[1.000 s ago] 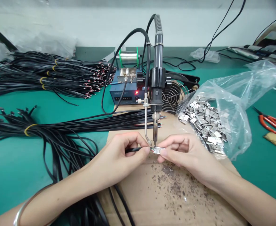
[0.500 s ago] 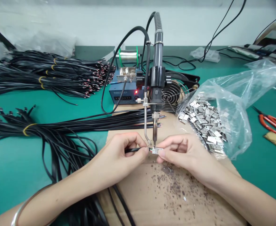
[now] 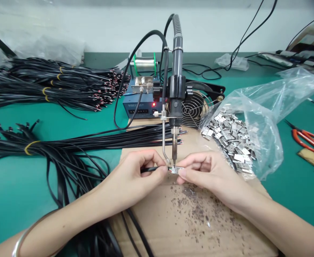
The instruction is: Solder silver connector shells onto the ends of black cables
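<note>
My left hand [image 3: 139, 176] pinches a black cable [image 3: 149, 169] close to its end, where thin coloured wires show. Between thumb and fingers, my right hand [image 3: 210, 175] grips a small silver metal connector [image 3: 175, 170]. The wire ends meet the connector's left side. Right above it, the tip of an upright soldering iron [image 3: 174, 153] reaches down to the connector. A thin bent metal feed tube [image 3: 164, 142] ends just left of the iron tip, near my left fingertips.
Behind stand a blue control box [image 3: 138, 107], a solder spool [image 3: 145, 65] and a fan [image 3: 193, 109]. Bundled black cables [image 3: 66, 144] lie left. Metal connectors [image 3: 232, 137] fill a plastic bag [image 3: 271, 142] on the right, near orange-handled pliers [image 3: 308, 139]. Cardboard [image 3: 157, 221] lies beneath my hands.
The whole view has shifted slightly, so things appear a little further left. Both hands keep their grips, and the connector remains at the iron tip.
</note>
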`<state>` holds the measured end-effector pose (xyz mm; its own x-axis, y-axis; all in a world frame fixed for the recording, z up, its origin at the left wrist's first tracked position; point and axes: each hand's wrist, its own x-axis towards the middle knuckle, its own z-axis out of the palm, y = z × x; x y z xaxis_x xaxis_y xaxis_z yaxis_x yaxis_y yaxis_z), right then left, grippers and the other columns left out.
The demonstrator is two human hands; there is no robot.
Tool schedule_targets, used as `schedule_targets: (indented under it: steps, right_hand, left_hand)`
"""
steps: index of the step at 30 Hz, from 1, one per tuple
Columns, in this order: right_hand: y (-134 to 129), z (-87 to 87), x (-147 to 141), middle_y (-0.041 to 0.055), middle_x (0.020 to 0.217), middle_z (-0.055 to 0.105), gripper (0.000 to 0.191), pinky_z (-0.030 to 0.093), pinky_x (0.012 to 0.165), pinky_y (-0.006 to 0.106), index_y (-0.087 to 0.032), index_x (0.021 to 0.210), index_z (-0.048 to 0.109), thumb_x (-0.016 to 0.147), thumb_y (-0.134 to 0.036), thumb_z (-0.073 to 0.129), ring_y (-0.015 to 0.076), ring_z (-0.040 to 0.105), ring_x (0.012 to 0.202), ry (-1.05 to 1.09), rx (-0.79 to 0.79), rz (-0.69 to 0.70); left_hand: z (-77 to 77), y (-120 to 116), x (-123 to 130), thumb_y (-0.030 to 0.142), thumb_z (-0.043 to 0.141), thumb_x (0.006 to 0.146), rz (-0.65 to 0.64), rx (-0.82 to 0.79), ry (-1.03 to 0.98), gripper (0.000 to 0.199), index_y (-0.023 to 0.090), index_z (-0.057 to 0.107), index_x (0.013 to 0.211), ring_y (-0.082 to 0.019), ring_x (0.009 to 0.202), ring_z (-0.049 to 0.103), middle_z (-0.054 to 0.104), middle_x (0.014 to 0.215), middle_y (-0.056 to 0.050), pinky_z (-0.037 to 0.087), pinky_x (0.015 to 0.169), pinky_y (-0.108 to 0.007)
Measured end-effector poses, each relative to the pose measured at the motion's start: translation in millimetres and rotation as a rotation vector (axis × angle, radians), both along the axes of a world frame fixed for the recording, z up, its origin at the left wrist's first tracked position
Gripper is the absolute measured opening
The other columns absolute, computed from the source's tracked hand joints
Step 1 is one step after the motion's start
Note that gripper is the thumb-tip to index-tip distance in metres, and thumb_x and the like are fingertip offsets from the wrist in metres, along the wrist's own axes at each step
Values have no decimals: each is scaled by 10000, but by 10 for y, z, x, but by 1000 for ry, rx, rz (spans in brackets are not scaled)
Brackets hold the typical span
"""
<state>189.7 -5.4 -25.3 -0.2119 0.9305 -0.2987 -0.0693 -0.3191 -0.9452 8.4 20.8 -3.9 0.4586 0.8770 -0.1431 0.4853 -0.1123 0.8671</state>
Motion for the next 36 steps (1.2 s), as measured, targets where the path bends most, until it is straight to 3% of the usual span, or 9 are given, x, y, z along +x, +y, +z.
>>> schedule_targets:
  steps: [4,11,22,27,36]
  right_hand:
    - [7,-6,3,27,578,708,83,420,470,197,-167,678,710,628,-204,764,110,605,504,-7,-10,11]
    - [19,17,20,18,557,697,67,300,380,183,-156,699,710,650,-183,747,67,506,409,-17,-14,39]
    - [20,13,38,35,603,699,136,264,365,179,-152,753,712,663,-245,754,55,445,400,-66,17,72]
    - [36,21,-4,45,645,712,194,319,363,164,-145,756,666,634,-247,777,41,427,377,-2,-59,-12]
    - [27,-4,3,48,678,724,179,347,376,159,-155,785,682,671,-260,772,47,462,398,85,-62,-31]
  left_hand:
    - [-6,6,10,209,543,747,2,9,27,138,150,588,630,-97,560,451,560,627,23,341,511,-198]
    - [-26,-2,-20,259,522,789,-54,-37,48,165,150,594,688,-117,588,455,568,660,8,344,533,-228]
    - [-48,-6,-37,248,502,812,-96,-13,35,164,143,594,727,-122,603,473,570,669,6,369,553,-230]
    - [-51,17,-23,227,512,797,-41,32,13,149,147,574,687,-105,559,436,510,598,34,334,521,-214]
    - [-37,23,-2,228,510,783,-21,5,-51,150,152,551,661,-91,528,392,476,580,39,305,484,-199]
